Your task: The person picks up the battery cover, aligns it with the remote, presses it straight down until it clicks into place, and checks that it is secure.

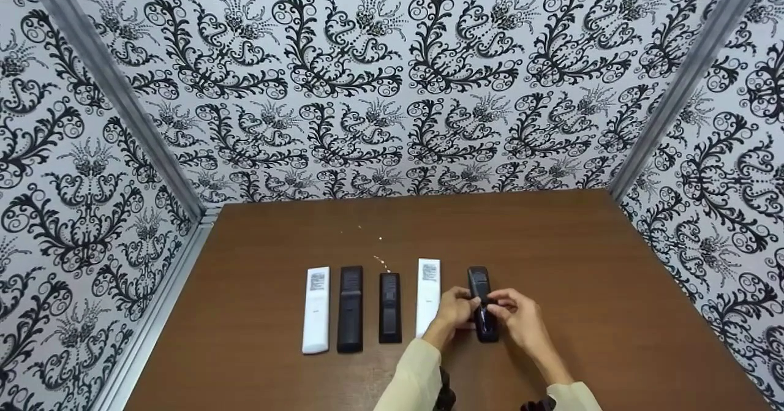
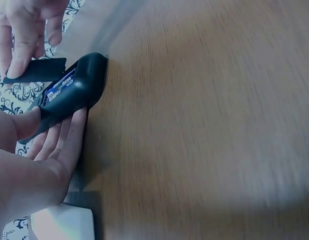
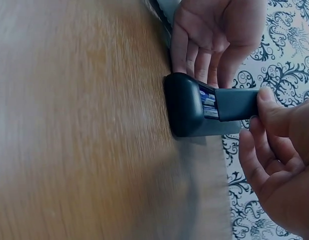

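A black remote control (image 1: 487, 328) lies face down under both hands, its battery compartment uncovered in part. Blue batteries (image 3: 209, 106) show inside it in the right wrist view, and again as blue batteries (image 2: 62, 89) in the left wrist view. My left hand (image 1: 454, 310) holds the remote from the side, thumb on top and fingers along its flank. With thumb and fingers my right hand (image 1: 522, 320) pinches the black battery cover (image 3: 238, 105), which slants over the compartment. The cover's near end overlaps the opening; whether it touches cannot be told.
To the left lie a white remote (image 1: 316, 319), a black remote (image 1: 350, 319), a smaller black remote (image 1: 389, 313) and another white remote (image 1: 429, 282), close to my left hand. Pale crumbs (image 1: 381, 261) dot the brown table (image 1: 275, 233). Patterned walls (image 1: 380, 123) enclose it.
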The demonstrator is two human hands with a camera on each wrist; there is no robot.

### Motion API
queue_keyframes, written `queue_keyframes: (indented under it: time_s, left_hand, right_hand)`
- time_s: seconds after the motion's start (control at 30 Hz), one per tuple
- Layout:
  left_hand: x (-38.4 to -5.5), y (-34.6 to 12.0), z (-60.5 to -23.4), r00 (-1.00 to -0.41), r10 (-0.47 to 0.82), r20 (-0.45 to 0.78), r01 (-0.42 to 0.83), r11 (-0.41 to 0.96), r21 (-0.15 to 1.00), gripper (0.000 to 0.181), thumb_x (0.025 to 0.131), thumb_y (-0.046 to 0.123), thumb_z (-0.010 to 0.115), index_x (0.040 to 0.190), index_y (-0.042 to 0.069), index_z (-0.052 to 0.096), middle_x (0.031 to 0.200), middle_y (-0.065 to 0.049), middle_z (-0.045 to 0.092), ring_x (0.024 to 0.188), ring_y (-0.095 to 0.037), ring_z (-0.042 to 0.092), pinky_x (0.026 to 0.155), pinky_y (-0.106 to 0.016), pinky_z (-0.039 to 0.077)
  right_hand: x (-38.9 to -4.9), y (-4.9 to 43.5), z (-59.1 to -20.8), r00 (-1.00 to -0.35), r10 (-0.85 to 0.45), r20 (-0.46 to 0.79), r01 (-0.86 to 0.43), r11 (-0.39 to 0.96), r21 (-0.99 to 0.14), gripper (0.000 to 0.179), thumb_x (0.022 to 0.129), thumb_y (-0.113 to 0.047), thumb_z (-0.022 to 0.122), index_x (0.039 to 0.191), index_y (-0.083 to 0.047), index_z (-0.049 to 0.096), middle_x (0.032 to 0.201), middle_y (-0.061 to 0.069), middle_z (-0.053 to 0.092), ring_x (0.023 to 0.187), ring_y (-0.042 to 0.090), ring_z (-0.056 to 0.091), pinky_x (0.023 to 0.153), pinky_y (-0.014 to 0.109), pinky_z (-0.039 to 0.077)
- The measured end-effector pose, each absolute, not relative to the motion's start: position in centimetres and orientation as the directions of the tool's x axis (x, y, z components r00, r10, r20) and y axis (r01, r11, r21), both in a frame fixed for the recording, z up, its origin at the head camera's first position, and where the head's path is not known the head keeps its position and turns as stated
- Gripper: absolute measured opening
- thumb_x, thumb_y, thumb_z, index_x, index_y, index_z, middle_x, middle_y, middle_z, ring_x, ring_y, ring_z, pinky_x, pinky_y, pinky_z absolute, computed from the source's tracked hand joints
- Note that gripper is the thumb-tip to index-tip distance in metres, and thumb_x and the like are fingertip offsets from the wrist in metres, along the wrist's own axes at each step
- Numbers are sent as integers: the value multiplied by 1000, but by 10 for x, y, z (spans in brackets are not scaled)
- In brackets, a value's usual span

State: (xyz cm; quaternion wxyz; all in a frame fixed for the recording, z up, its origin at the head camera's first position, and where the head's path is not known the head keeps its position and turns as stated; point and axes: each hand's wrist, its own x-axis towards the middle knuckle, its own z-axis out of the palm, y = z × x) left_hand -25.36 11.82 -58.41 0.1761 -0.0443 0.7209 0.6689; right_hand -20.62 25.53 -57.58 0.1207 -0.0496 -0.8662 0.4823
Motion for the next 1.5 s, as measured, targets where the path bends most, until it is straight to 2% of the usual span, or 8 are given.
queue_keyframes:
  time_s: [0.23, 0.47, 0.87, 1.03, 1.13, 1.27, 1.4, 1.5]
  left_hand:
    - [-253, 119, -583, -934, 167, -315, -301, 104, 948, 19, 94, 7, 64, 111, -2, 61, 97, -14, 70, 75, -20, 69, 63, -38, 62]
    - [-254, 119, -582, -932, 153, -327, -313, 110, 943, 18, 94, 7, 64, 110, -1, 63, 94, -14, 70, 73, -22, 69, 62, -38, 62]
    - [-254, 119, -583, -933, 144, -330, -313, 127, 941, 18, 95, 7, 63, 111, 1, 63, 94, -14, 71, 73, -21, 69, 61, -36, 61]
    - [-254, 120, -583, -934, 147, -325, -311, 111, 944, 20, 94, 7, 64, 112, 0, 63, 98, -12, 69, 75, -22, 70, 61, -36, 62]
    - [-254, 120, -583, -935, 143, -326, -312, 108, 944, 20, 94, 7, 65, 112, -1, 63, 98, -12, 69, 76, -21, 70, 61, -35, 61]
    - [-254, 120, -582, -936, 144, -322, -308, 107, 945, 20, 94, 7, 64, 112, -1, 63, 97, -12, 69, 74, -20, 69, 61, -36, 61]
    - [-253, 120, -581, -936, 138, -324, -311, 108, 944, 20, 94, 6, 64, 112, -2, 62, 96, -13, 69, 74, -21, 69, 61, -36, 61]
    - [-253, 120, -581, -934, 139, -329, -315, 112, 942, 19, 94, 6, 64, 111, -1, 63, 96, -12, 68, 75, -20, 68, 61, -36, 61]
  right_hand:
    - [-209, 253, -580, -978, 184, 96, 2, 470, -882, 14, 87, 1, 72, 100, -3, 73, 92, 14, 72, 81, 10, 64, 65, 20, 54]
    - [-211, 252, -582, -981, 184, 63, 32, 470, -882, 15, 88, 2, 71, 102, -3, 73, 93, 14, 72, 82, 14, 65, 64, 21, 54]
    - [-213, 251, -583, -982, 186, 19, 64, 429, -901, 15, 89, 3, 69, 103, -2, 72, 90, 14, 73, 78, 14, 65, 63, 23, 54]
    - [-213, 252, -586, -980, 191, 55, 45, 482, -875, 16, 89, 2, 70, 103, -3, 73, 86, 12, 72, 71, 12, 62, 61, 21, 51]
    - [-213, 252, -588, -976, 193, 97, 26, 553, -832, 16, 89, -1, 71, 104, -7, 75, 88, 9, 71, 75, 13, 62, 63, 21, 49]
    - [-211, 251, -591, -969, 191, 158, -4, 626, -780, 17, 87, -5, 75, 103, -9, 76, 98, 10, 67, 81, 16, 61, 66, 22, 47]
    - [-212, 250, -594, -965, 199, 172, -11, 622, -783, 18, 85, -5, 76, 103, -8, 77, 105, 14, 63, 80, 15, 58, 67, 20, 46]
    - [-212, 251, -596, -964, 215, 157, 0, 592, -806, 26, 85, -3, 77, 110, -6, 74, 107, 16, 62, 82, 17, 59, 68, 20, 47]
